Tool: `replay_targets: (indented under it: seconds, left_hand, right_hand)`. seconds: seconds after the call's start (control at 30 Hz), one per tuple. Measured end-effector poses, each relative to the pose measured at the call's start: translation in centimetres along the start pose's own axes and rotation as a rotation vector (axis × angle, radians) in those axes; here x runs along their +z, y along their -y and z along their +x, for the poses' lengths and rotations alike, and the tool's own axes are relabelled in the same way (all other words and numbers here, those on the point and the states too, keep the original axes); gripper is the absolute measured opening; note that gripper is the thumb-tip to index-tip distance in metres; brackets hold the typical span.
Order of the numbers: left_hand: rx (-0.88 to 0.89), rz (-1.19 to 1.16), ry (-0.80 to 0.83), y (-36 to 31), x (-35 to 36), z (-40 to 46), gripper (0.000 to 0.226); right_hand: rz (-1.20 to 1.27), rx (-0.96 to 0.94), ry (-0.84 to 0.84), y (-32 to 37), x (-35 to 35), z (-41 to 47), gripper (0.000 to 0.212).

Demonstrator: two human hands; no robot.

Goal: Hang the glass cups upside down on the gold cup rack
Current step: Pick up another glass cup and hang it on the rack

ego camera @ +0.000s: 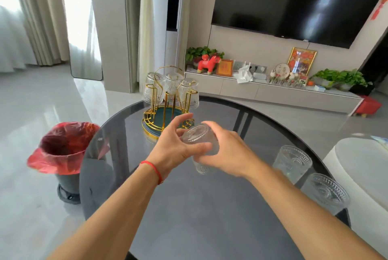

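Observation:
Both hands hold one ribbed glass cup (199, 136) above the table, its base tipped up toward me and its mouth pointing down. My left hand (174, 146) grips its left side and my right hand (226, 150) wraps its right side. Just beyond them stands the gold cup rack (168, 100) on a teal base, with three glass cups (172, 83) hung upside down on its far prongs. Its near prongs are bare. Two more glass cups (292, 163) stand upright at the table's right edge, one nearer me (325, 192).
The dark glass oval table (189, 207) carries everything. A bin with a red bag (65, 146) stands on the floor to the left. A white round seat (361, 167) sits close on the right. A TV cabinet (273, 92) lines the far wall.

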State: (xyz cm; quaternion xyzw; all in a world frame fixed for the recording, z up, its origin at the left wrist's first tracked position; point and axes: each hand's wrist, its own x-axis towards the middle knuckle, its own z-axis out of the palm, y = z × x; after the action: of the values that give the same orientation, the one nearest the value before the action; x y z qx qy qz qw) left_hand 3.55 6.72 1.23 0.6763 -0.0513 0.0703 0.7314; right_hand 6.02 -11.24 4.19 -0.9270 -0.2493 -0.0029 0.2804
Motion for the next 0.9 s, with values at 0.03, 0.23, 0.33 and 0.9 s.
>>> replay_targets:
  seconds: [0.03, 0.23, 0.33, 0.9]
  left_hand:
    - [0.015, -0.013, -0.037, 0.0, -0.3, 0.2, 0.089]
    - [0.122, 0.685, -0.179, 2.7, -3.3, 1.6, 0.057]
    - [0.011, 0.959, -0.125, 5.6, -4.7, 2.0, 0.065]
    - [-0.089, 1.082, 0.029, 7.5, -2.7, 3.3, 0.084]
  right_hand:
    - [0.01, -0.01, -0.027, 0.3, 0.3, 1.0, 0.089]
    - [0.259, 0.035, -0.445, 1.0, -1.9, 7.1, 0.085]
    - [0.361, 0.074, -0.612, 1.4, -3.2, 10.7, 0.082]
    - [0.183, 0.113, -0.446, 1.9, 0.5, 18.2, 0.089]
